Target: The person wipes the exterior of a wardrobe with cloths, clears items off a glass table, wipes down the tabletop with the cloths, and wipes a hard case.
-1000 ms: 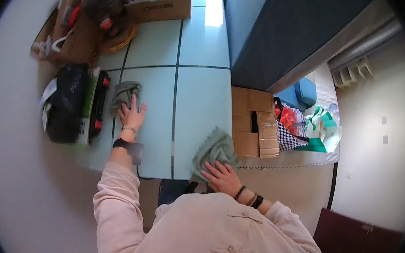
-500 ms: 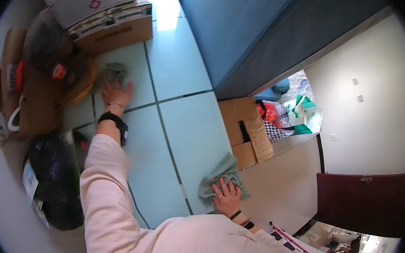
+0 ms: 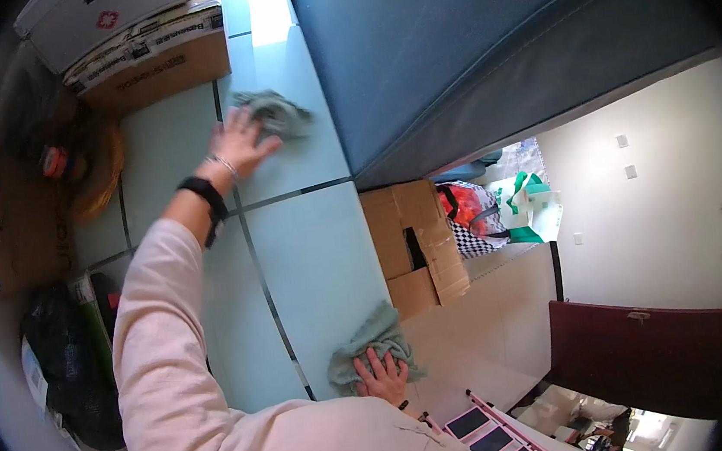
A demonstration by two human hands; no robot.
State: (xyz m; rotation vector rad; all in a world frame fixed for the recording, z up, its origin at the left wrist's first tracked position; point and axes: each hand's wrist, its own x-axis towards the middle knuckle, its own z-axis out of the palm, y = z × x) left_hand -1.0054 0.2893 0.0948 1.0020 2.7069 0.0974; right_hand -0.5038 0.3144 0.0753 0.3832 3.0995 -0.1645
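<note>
Two soft, light grey-green crumpled cloths are pressed flat on the pale blue worktop (image 3: 312, 256), one far (image 3: 276, 112) under the spread left hand (image 3: 238, 143), one at the near edge (image 3: 364, 347) under the spread right hand (image 3: 382, 378); bunched folds are judged easiest to pinch.

— How much of the right hand (image 3: 382, 377) can you see?
— Only the fingers on the cloth (image 3: 367, 353) at the bench's near edge; the wrist is behind the shoulder.
— And the far cloth (image 3: 274, 112)?
— The left hand (image 3: 237, 143) covers part of it.
— The white case (image 3: 102, 20)?
— Cut off at the top.
</note>
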